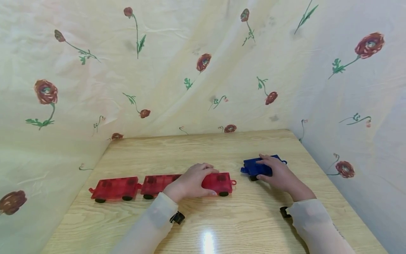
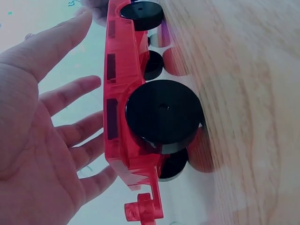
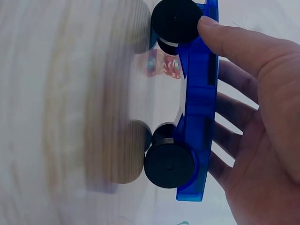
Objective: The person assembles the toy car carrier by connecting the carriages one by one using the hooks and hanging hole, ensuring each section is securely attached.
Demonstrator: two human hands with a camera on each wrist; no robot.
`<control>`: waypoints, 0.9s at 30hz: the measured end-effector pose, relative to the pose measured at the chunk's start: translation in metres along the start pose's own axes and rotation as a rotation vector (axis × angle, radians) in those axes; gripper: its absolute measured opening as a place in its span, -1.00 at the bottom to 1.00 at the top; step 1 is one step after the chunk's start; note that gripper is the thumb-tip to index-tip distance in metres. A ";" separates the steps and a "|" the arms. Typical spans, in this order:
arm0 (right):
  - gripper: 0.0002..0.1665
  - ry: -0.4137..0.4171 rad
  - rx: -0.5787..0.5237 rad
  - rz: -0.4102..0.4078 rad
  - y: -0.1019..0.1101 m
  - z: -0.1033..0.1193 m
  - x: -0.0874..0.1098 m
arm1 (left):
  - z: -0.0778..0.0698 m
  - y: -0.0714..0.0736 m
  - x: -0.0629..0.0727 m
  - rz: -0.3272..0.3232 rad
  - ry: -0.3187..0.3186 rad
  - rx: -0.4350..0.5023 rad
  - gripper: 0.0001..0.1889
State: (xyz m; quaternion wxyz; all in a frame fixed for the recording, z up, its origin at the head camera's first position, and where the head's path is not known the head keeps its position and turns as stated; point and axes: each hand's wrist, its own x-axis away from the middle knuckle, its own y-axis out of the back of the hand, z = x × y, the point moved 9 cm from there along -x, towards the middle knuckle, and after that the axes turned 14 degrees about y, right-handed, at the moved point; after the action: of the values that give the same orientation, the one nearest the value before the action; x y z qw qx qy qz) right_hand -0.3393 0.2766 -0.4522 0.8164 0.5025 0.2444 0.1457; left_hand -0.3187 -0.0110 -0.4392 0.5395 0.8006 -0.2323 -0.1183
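Observation:
Translucent red toy train cars stand in a row on the table. The leftmost red car [image 1: 116, 189] meets the middle red car [image 1: 158, 184] at its coupling. My left hand [image 1: 191, 181] lies over the right part of the row, fingers at its far side, and hides part of it. In the left wrist view its thumb is apart from the red car [image 2: 123, 89]. To the right, my right hand [image 1: 279, 174] grips a blue toy train car [image 1: 253, 166] from above. Its thumb [image 3: 211, 30] presses near a black wheel [image 3: 176, 21], with the other fingers behind the car.
A light wooden table [image 1: 203, 148] carries the cars. Floral cloth [image 1: 165, 70] hangs behind it and along both sides. Small black devices [image 1: 177, 217] sit at both wrists.

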 end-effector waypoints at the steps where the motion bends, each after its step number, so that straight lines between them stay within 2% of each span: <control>1: -0.30 0.001 0.010 -0.004 0.000 0.000 0.000 | 0.000 0.000 0.000 0.001 -0.001 -0.003 -0.17; 9: -0.34 -0.003 0.028 -0.013 0.002 0.000 0.001 | -0.005 0.000 -0.001 -0.004 -0.005 -0.037 -0.18; 20: -0.37 -0.006 0.026 0.013 0.004 0.007 0.002 | -0.010 -0.008 -0.006 -0.020 -0.012 -0.104 -0.19; 27: -0.35 0.003 0.021 0.007 0.004 0.008 0.003 | -0.009 -0.010 -0.008 -0.002 0.050 -0.091 -0.24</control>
State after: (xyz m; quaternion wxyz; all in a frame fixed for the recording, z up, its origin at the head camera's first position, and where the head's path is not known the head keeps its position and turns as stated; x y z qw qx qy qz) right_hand -0.3321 0.2739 -0.4465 0.8101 0.5119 0.2454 0.1465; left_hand -0.3191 0.0035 -0.4457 0.5810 0.7781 -0.2122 -0.1091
